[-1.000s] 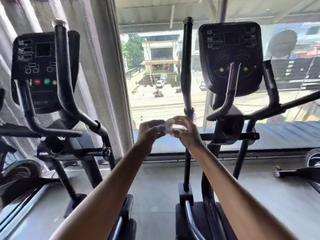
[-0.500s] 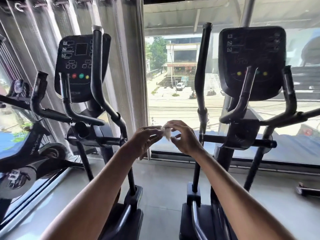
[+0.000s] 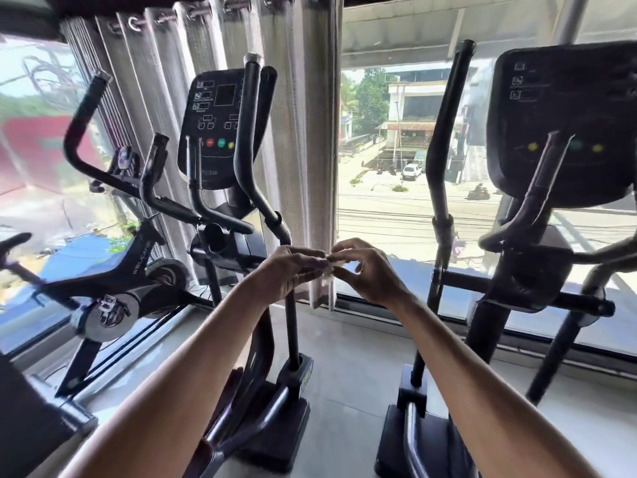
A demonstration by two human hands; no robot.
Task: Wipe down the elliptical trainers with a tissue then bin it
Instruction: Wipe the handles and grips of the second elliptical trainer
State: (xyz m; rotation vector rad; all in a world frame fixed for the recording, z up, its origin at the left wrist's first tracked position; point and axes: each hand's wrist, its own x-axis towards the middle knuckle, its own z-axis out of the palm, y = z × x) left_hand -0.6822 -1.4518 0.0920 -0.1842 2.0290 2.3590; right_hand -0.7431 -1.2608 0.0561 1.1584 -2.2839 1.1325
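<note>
The left hand [image 3: 289,272] and right hand [image 3: 367,272] pinch a small crumpled tissue [image 3: 327,273] between their fingertips. The left trainer's upright handle [image 3: 245,143] rises just up-left of that grip, likely nearest the left hand, while the right trainer's handle [image 3: 444,139] stands farther right.

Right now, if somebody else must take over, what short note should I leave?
Hands: the left hand and the right hand both pinch the tissue in mid-air, between the trainers.
Trainers: the left elliptical trainer and the right elliptical trainer; the tissue touches neither.
Done: tissue in hand; wiping cannot be judged.
To do: wipe both trainers, then bin the tissue. No bin is in view.
</note>
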